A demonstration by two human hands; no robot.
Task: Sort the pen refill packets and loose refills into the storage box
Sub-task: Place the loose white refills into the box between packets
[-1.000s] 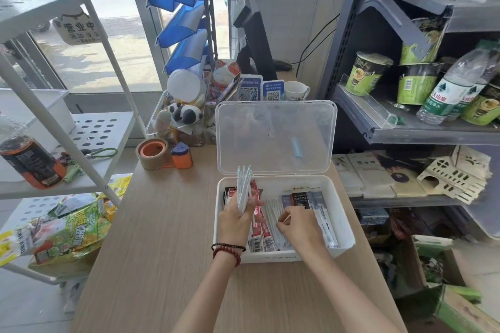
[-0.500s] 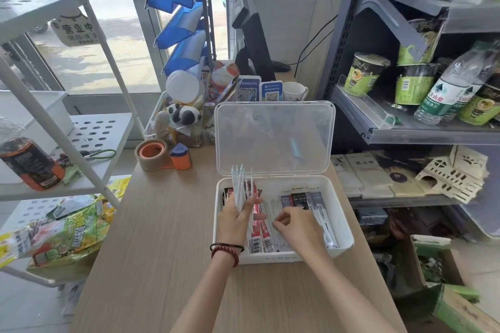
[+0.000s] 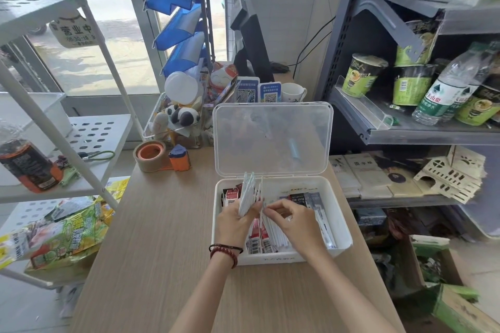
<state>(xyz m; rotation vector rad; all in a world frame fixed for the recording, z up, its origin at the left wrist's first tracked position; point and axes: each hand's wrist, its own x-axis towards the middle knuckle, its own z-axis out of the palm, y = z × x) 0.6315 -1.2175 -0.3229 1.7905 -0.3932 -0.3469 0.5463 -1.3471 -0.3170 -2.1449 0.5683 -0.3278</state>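
Inside white plastic storage box [image 3: 273, 258], lid raised: red barcoded packets [image 3: 259, 240], loose white refills [image 3: 278, 238], dark packets [image 3: 297, 199]. Over its left side, gripping upright white packet bundle [image 3: 249, 194] with left hand [image 3: 234, 224]; pinching one of those refills with right hand [image 3: 300, 222].

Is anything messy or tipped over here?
Nothing is spilled in the box; the packets lie in rows. On the right, a water bottle leans slanted among the green cups instead of standing up. On the far left, snack bags slump in a crooked heap.
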